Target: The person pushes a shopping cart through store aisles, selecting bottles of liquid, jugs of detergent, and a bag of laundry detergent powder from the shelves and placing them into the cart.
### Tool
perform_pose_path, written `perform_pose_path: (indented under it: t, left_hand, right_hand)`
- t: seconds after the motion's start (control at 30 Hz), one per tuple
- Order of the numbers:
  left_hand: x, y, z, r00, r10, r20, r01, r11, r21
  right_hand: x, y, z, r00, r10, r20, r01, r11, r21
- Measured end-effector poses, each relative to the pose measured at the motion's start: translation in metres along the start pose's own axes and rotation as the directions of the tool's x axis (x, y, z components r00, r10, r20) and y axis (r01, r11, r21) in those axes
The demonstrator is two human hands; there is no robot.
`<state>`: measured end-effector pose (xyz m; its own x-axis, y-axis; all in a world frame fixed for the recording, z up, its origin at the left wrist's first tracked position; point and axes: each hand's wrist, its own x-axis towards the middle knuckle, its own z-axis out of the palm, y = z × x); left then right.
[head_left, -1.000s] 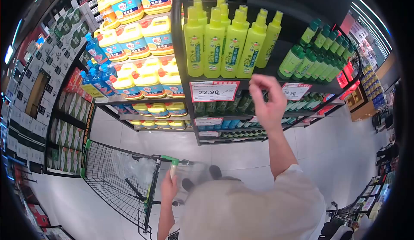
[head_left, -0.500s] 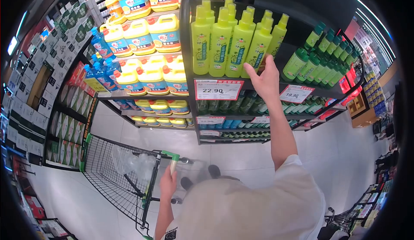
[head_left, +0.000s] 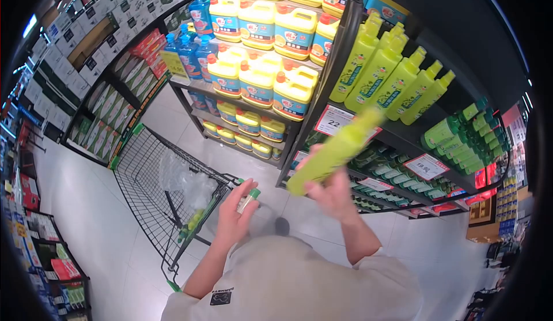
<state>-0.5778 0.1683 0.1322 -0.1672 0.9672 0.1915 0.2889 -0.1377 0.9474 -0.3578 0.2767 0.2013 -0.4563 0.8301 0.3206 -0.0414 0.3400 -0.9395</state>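
- Right hand (head_left: 334,194): clamped around bottle (head_left: 327,158), whose top is blurred.
- Left hand (head_left: 233,218): at handle (head_left: 253,194); cannot tell whether gripping.
- Price tag (head_left: 333,121): partly hidden by bottle.

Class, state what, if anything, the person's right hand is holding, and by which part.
The right hand holds a yellow-green bottle around its lower half.

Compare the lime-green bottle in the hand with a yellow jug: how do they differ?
The lime-green bottle is slim; the yellow jug is broader, with a loop handle. The bottle tilts in the right hand; the jug stands upright. The bottle's top is lime-green; the jug's cap is red.
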Motion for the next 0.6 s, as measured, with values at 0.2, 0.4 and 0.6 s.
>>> perform_pose_path:
  t: [0.2, 0.4, 0.6]
  left_hand:
    - [0.009, 0.039, -0.03, 1.0, 0.002, -0.025, -0.017, 0.804, -0.594]
    - [0.001, 0.028, -0.063, 0.996, 0.009, -0.09, -0.072, 0.688, -0.722]
    - [0.002, 0.032, -0.091, 0.961, -0.001, -0.278, -0.186, 0.739, -0.647]
  right_hand:
    - [-0.023, 0.012, 0.091, 0.83, 0.277, 0.484, -0.406, 0.896, 0.183]
    - [-0.02, 0.015, 0.1, 0.673, 0.342, 0.656, -0.659, 0.681, 0.321]
    - [-0.021, 0.017, 0.126, 0.944, 0.018, 0.329, -0.042, 0.997, 0.067]
